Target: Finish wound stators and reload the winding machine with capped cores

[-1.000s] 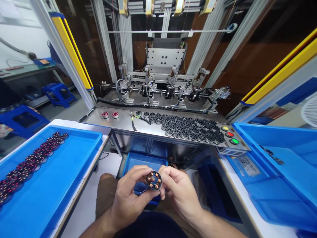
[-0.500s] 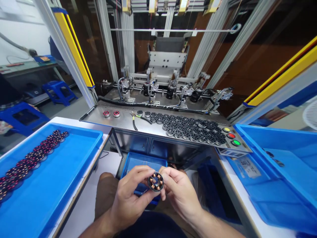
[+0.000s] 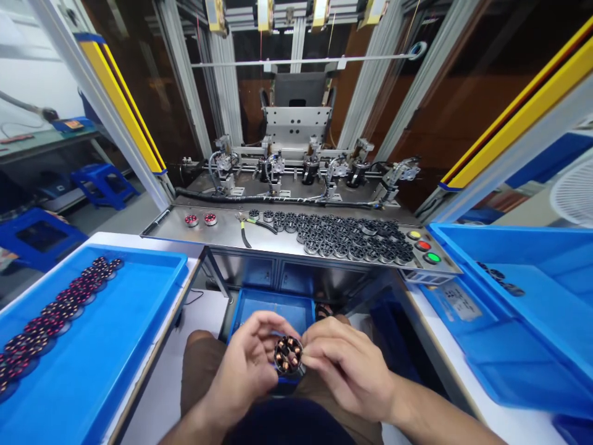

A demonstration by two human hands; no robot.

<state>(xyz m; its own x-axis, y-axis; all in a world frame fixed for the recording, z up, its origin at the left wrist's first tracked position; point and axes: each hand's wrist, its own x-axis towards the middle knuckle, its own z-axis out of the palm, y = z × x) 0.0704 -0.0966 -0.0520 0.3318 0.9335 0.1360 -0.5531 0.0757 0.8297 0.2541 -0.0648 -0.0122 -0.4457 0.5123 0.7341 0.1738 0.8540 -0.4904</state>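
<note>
A small round stator (image 3: 288,355) with copper-wound poles sits between my two hands, low in the middle of the view over my lap. My left hand (image 3: 243,371) pinches its left side with curled fingers. From the right, the fingers of my right hand (image 3: 349,364) are pressed onto its rim. Behind the hands a small blue bin (image 3: 271,307) stands under the metal shelf. Several dark unwound stators (image 3: 345,238) lie in rows on the steel shelf (image 3: 222,230).
A blue tray (image 3: 115,346) at left holds a row of wound stators (image 3: 55,303). Another blue tray (image 3: 523,334) stands at right. Pliers (image 3: 244,230) and two red-wound parts (image 3: 200,219) lie on the shelf, beside yellow, red and green buttons (image 3: 422,245). The winding machine (image 3: 301,164) stands behind.
Both hands have dropped lower and closer to my body with the stator, and my right fingers now cover more of its rim. The view has shifted slightly.
</note>
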